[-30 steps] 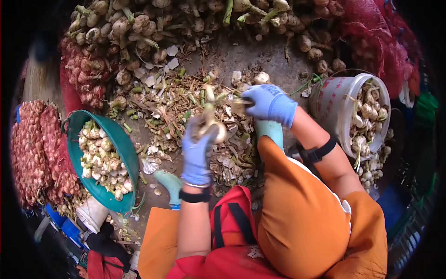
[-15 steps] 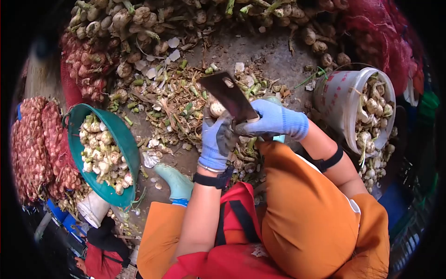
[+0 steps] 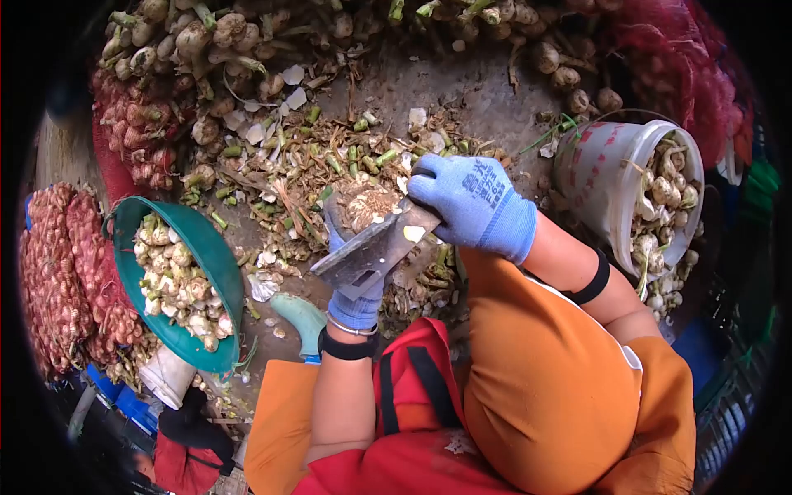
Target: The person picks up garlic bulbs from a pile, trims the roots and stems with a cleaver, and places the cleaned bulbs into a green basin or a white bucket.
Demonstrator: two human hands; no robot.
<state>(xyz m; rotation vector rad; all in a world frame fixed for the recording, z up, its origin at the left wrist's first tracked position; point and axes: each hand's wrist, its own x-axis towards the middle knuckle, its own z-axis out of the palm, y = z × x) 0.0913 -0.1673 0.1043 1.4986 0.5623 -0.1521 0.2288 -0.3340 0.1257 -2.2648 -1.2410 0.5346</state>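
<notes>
My right hand (image 3: 474, 202), in a blue glove, is closed round the handle of a wide-bladed knife (image 3: 367, 252). The blade slants down to the left, across my left hand (image 3: 356, 301). A garlic bulb (image 3: 368, 209) with its root side showing sits in my left hand, whose blue-gloved fingers are partly hidden behind the blade. The bulb is close beside the blade's upper edge; whether they touch is unclear. Pale bits cling to the knife. Below the hands lie cut stems and husks (image 3: 301, 186).
A green basin (image 3: 227, 276) of trimmed garlic stands at left, near red net sacks (image 3: 54, 272). A white bucket (image 3: 598, 177) of garlic leans at right. Stemmed garlic (image 3: 194, 37) is heaped at the top. Part of another person (image 3: 183, 462) shows at lower left.
My right hand has turned over, and the blade has swung from pointing up-left to slanting down-left over my left hand. The bulb's root side now faces up.
</notes>
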